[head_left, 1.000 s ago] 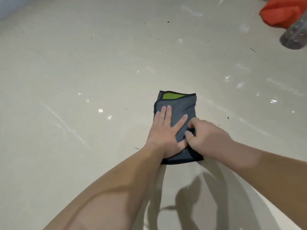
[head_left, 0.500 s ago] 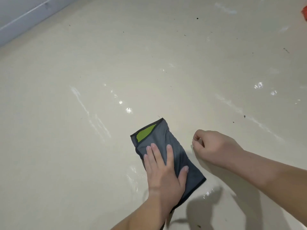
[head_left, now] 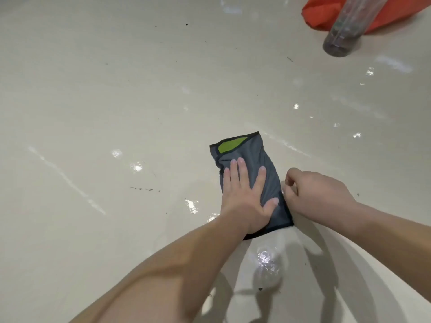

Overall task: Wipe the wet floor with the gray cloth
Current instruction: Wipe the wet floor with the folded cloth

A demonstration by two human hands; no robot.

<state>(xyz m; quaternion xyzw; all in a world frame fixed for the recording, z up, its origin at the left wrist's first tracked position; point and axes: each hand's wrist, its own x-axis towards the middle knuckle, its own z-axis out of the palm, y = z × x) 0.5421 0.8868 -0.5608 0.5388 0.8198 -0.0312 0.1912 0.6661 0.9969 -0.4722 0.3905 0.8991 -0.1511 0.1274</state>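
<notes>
pressing gray cloth with flat left hand. curled right hand just beside; cannot tell whether pinching its edge.

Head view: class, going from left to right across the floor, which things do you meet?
White streak → shiny wet spot → left hand, flat on the gray cloth → right hand, fingers curled.

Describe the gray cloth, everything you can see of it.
The gray cloth is a folded, soft-looking rectangle with dark edging. A lime-green patch shows at its far end. It lies flat on the wet floor, its far end leaning left. The left hand presses on it, fingers straight and spread. The curled right hand sits beside its right edge.
</notes>
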